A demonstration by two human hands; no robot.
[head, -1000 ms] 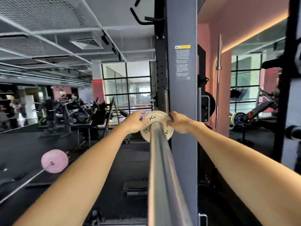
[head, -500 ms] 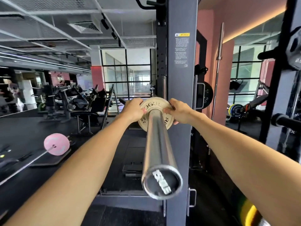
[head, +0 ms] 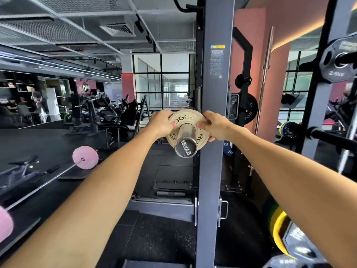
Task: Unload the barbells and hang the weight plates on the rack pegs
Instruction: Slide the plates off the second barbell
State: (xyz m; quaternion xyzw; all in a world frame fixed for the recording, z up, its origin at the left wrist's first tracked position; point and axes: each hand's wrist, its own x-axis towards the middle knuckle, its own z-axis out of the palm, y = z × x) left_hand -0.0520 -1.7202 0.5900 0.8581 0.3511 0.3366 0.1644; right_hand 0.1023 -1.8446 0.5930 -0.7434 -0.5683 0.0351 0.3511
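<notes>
while both hands clamp its rim, the plate (head: 188, 123) sits on the sleeve (head: 185, 143) near its open end, just left of the upright (head: 214, 132). left hand (head: 161, 123) grips the edge at 9 o'clock, right hand (head: 216, 125) at 3 o'clock, thumbs on the face. open floor lies at 7 o'clock; a pink barbell (head: 85, 157) rests well apart at 9 o'clock.
</notes>
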